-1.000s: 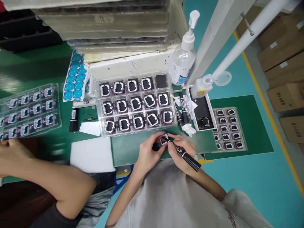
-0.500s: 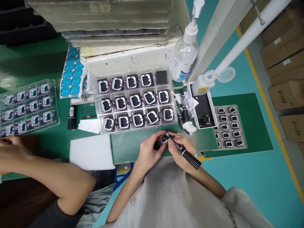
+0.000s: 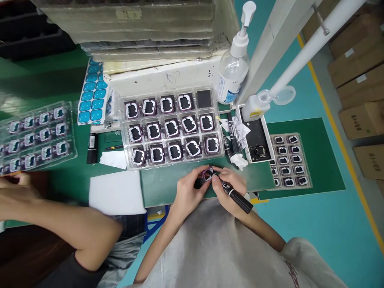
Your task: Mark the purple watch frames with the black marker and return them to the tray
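Observation:
My left hand (image 3: 190,188) is closed on a small purple-rimmed frame part (image 3: 207,173), pinched between thumb and fingers near the table's front edge. In my right hand (image 3: 229,186) is a black marker pen (image 3: 237,198), its tip end pointing at the part and its back end slanting toward my body. Whether the tip touches the part is hidden by the fingers. Just beyond my hands lies a clear plastic tray (image 3: 177,161) with rows of similar purple parts with white rims. Its far right pocket shows only a dark square (image 3: 204,98).
Right of the tray lie more markers (image 3: 227,145), crumpled tissue (image 3: 241,130) and a white box (image 3: 271,150) with a small bottle (image 3: 256,106). A pump bottle (image 3: 234,72) stands behind. At left are a white cloth (image 3: 117,192) and a co-worker's arm (image 3: 75,220).
My hands keep nearly the same pose, with the marker shifted very slightly. The co-worker's hand at left has moved a little. The view has shifted slightly.

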The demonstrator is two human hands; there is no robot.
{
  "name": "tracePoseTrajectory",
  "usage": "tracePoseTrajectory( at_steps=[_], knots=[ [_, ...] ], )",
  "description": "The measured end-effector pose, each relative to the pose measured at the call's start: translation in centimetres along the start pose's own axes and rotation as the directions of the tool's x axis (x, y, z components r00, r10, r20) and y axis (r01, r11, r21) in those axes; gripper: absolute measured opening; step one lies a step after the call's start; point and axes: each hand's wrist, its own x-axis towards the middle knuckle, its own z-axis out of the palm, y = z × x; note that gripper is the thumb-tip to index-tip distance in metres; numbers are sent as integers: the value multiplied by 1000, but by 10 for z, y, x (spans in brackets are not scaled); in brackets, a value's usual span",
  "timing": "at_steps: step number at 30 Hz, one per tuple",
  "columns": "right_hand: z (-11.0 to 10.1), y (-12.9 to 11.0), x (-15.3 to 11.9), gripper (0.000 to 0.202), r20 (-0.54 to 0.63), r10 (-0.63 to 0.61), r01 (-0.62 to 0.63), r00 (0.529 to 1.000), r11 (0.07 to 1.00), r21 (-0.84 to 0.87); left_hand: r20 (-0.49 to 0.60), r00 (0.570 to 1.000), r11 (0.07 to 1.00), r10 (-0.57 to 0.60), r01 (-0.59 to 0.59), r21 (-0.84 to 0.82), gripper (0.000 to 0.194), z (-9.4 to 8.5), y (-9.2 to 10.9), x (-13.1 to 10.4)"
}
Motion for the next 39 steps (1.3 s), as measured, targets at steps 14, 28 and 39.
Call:
tracePoseTrajectory(
  at_steps=[14,28,39],
  knots=[
    [0,1,-1,20,-13,-12,12,1000,1000,1,6,999,996,-40,40,-75,37,0,1,3],
    [3,4,-3,19,-54,-14,14,998,1000,-7,24,997,967,-76,79,-244,39,3,-1,6],
    [-4,-3,-2,23,-35,-97,101,995,983,156,26,994,934,-106,109,-341,36,4,-3,6]
  ],
)
